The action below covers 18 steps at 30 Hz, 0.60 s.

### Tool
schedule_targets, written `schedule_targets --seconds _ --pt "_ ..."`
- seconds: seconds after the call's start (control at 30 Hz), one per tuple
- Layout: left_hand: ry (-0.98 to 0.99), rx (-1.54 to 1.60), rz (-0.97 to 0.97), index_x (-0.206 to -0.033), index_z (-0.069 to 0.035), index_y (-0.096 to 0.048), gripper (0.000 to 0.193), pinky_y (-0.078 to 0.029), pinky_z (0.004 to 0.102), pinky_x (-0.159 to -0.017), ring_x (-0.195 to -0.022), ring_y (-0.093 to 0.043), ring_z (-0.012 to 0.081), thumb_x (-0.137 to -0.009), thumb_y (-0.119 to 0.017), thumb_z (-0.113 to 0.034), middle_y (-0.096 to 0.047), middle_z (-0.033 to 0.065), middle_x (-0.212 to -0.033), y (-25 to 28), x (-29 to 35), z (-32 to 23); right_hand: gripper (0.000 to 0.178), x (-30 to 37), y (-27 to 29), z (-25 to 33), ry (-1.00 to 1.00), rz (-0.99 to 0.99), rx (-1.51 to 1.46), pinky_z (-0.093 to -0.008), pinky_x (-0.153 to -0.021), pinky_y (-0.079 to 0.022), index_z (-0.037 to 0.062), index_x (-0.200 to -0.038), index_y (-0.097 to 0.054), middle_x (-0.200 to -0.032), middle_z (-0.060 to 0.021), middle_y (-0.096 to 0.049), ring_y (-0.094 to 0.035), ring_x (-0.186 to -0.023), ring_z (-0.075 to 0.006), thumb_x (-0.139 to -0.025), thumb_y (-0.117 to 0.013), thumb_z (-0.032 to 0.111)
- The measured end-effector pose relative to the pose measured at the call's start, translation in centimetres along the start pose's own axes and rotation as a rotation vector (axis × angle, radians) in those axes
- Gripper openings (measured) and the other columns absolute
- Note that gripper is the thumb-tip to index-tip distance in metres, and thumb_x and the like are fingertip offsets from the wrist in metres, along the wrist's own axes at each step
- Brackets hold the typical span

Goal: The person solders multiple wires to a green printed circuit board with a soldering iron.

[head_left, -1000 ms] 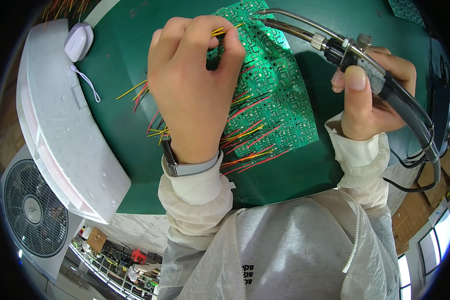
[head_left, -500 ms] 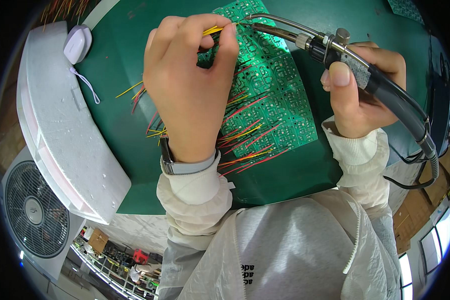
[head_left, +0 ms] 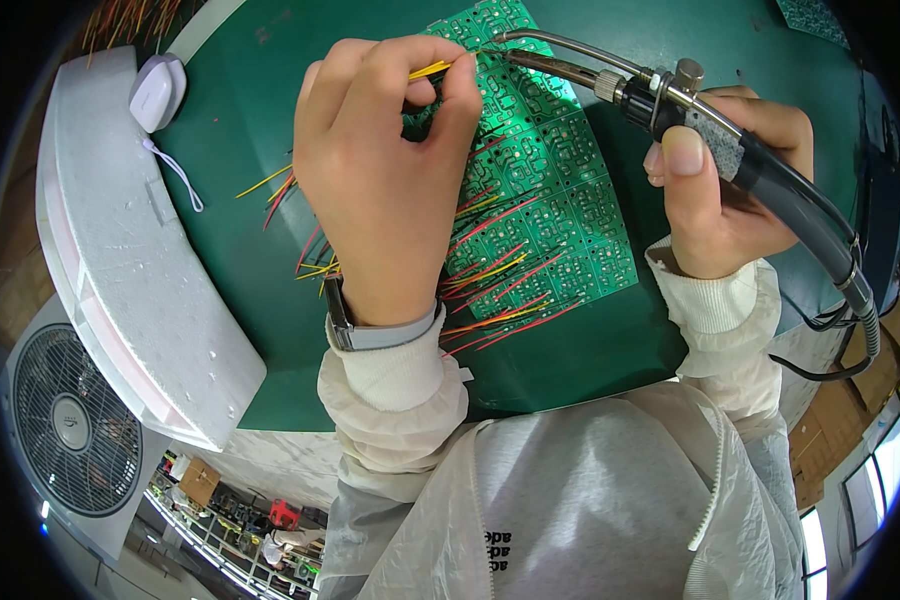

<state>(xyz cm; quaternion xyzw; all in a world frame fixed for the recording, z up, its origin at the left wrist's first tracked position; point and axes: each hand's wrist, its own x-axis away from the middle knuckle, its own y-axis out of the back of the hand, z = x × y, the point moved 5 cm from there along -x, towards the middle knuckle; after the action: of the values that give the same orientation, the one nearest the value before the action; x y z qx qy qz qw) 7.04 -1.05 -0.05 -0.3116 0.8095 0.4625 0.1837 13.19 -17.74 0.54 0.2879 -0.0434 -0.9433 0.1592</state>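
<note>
My left hand pinches several yellow wires between thumb and forefinger, above the far part of a green circuit board panel. In my right hand is a soldering iron with a thin metal feed tube clamped along it. Its tip and the tube's end meet close to my left fingertips, at the end of a wire; whether they touch the board I cannot tell. Red, yellow and black wires stick out from the nearer rows of the panel. My left hand hides part of the board.
A long white foam block lies along the table's left side, with a small white plastic device and its strap beside it. A fan stands at lower left. The iron's cable loops at right. More wires lie at far left.
Hands, board and foam block all appear shifted very slightly right and down together. The pinch on the yellow wires and the hold on the soldering iron are the same.
</note>
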Motion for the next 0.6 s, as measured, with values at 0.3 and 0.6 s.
schedule_targets --seconds 0.3,0.6 --pt "0.007 0.010 0.014 -0.072 -0.005 -0.060 0.008 -0.039 0.0182 -0.050 -0.055 -0.047 0.0056 -0.068 -0.066 -0.003 -0.055 -0.0016 -0.067 -0.24 0.35 0.26 0.024 0.09 -0.13 0.05 -0.015 0.008 0.001 -0.0200 -0.048 -0.041 -0.0041 -0.085 -0.044 -0.060 -0.0106 -0.053 -0.050 -0.048 -0.0107 -0.076 -0.063 0.008" --pt "0.012 0.015 0.016 -0.073 -0.005 -0.060 0.008 -0.040 0.0180 -0.050 -0.056 -0.047 0.0054 -0.069 -0.066 -0.002 -0.056 -0.0018 -0.068 -0.37 0.41 0.44 0.025 0.12 -0.07 0.03 -0.001 0.025 0.012 -0.0200 -0.049 -0.041 -0.0039 -0.085 -0.044 -0.060 -0.0102 -0.054 -0.050 -0.049 -0.0108 -0.075 -0.063 0.008"
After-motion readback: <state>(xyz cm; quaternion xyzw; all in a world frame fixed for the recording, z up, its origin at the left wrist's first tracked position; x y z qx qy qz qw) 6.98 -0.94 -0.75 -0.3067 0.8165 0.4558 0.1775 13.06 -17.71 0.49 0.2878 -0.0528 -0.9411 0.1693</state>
